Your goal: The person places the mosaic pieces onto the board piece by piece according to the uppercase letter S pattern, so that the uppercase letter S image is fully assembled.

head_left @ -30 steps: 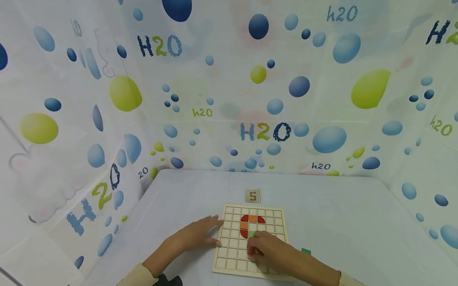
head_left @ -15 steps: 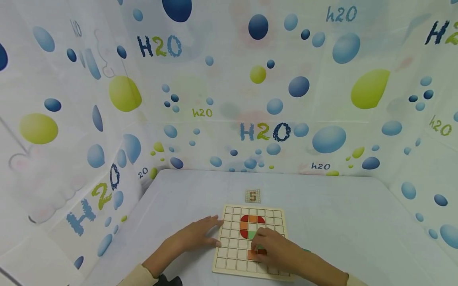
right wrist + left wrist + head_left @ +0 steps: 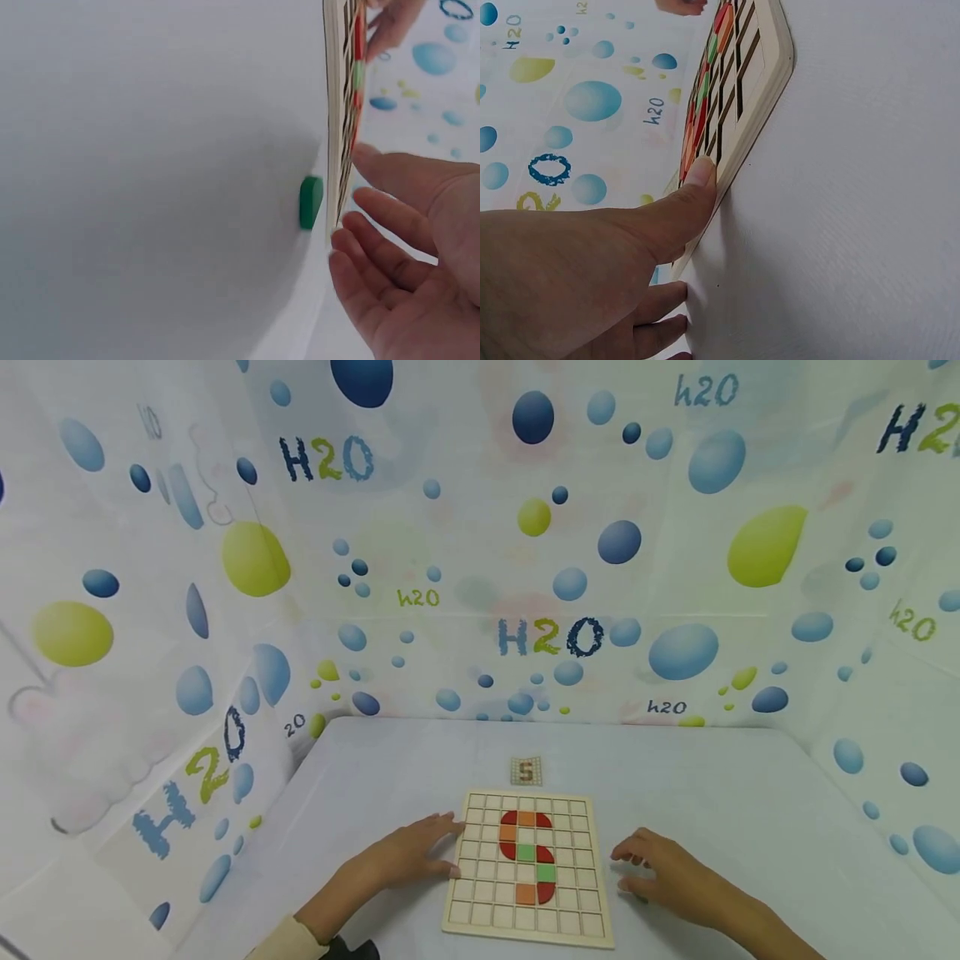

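A wooden grid board (image 3: 480, 913) lies on the white table. Red rounded pieces (image 3: 546, 892), orange squares (image 3: 526, 894) and green squares (image 3: 547, 873) sit in its cells, forming an S. My left hand (image 3: 408, 853) rests at the board's left edge, fingers extended; in the left wrist view the thumb (image 3: 699, 174) touches the rim. Just off the board's right side hovers my right hand (image 3: 667, 875), fingers loosely bent and holding nothing. Near it, a loose green piece (image 3: 310, 202) lies on the table in the right wrist view; the hand mostly hides it in the head view.
A small card (image 3: 526, 771) with a gridded S pattern lies behind the board. Bubble-printed curtains (image 3: 450, 527) stand behind and beside the table (image 3: 675, 777). A black object (image 3: 351, 949) shows partly below the left forearm.
My right hand has left the lower middle of the board and moved right, past its edge. The pieces it covered now show in the grid. The left hand stays at the edge.
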Motion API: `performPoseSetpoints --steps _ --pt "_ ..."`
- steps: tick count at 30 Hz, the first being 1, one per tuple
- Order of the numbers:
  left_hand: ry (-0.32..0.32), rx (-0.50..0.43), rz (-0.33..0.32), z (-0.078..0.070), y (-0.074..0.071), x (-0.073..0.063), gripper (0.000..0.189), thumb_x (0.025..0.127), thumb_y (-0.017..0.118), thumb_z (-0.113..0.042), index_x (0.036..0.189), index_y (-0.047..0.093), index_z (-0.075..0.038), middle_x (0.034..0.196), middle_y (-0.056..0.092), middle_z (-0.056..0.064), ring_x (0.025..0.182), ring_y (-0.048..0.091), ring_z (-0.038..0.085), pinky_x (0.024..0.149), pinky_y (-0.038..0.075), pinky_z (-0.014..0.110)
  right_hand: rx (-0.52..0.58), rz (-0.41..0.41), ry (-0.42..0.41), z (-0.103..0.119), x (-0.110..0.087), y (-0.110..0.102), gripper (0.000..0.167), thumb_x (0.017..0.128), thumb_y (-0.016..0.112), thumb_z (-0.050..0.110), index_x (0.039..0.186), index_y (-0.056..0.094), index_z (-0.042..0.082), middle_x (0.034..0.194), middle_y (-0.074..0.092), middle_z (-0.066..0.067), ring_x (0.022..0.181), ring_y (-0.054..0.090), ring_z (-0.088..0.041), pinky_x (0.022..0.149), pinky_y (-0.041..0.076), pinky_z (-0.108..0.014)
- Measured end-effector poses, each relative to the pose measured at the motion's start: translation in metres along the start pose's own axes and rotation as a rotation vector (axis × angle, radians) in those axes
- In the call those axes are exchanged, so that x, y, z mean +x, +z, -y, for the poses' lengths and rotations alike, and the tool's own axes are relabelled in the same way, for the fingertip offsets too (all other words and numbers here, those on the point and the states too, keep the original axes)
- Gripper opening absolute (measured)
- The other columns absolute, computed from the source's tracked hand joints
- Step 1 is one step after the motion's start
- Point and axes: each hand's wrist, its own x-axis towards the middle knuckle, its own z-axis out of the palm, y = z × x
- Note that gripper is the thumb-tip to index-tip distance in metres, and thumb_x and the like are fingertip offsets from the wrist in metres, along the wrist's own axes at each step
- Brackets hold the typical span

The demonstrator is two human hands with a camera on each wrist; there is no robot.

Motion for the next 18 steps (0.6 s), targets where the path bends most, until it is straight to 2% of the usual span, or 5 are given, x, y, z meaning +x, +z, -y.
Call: performPoseSetpoints --steps 6,9,14,18 --pt "-0.007 -0.002 0.003 0.003 0.001 0.0 0.081 0.089 0.078 -0.057 0.157 0.052 -0.02 0.168 0.042 0.012 0.156 0.037 0.035 0.124 0.037 0.059 0.062 0.036 0.043 -0.017 -0.017 -0.003 0.045 0.087 0.087 0.036 0.121 0.067 0.016 0.111 0.063 0.007 0.099 0.059 -0.004 0.085 0.057 -0.024" --pt "-0.008 0.0 0.004 0.003 0.001 0.0 0.081 0.089 0.078 -0.057 0.157 0.052 -0.019 0.168 0.041 0.012 0.156 0.037 0.035 0.124 0.037 0.058 0.066 0.049 0.066 -0.021 -0.021 -0.001 0.04 0.087 0.087 0.034 0.118 0.068 0.018 0.107 0.061 0.007 0.099 0.057 -0.001 0.088 0.057 -0.023" --pt "-0.011 -0.008 0.007 0.0 -0.001 0.0 0.081 0.089 0.078 -0.056 0.157 0.052 -0.019 0.168 0.041 0.013 0.156 0.037 0.036 0.124 0.036 0.059 0.072 0.029 -0.004 -0.024 -0.024 0.0 0.026 0.093 0.082 0.027 0.112 0.068 0.017 0.105 0.059 0.006 0.1 0.06 -0.002 0.09 0.059 -0.026" --pt "-0.015 -0.014 0.011 -0.001 -0.001 0.0 0.081 0.09 0.078 -0.055 0.157 0.052 -0.019 0.168 0.041 0.013 0.156 0.036 0.036 0.124 0.036 0.06 0.075 0.024 -0.009 -0.025 -0.024 0.0 0.026 0.093 0.082 0.025 0.113 0.068 0.016 0.106 0.059 0.007 0.1 0.061 -0.004 0.089 0.058 -0.025"
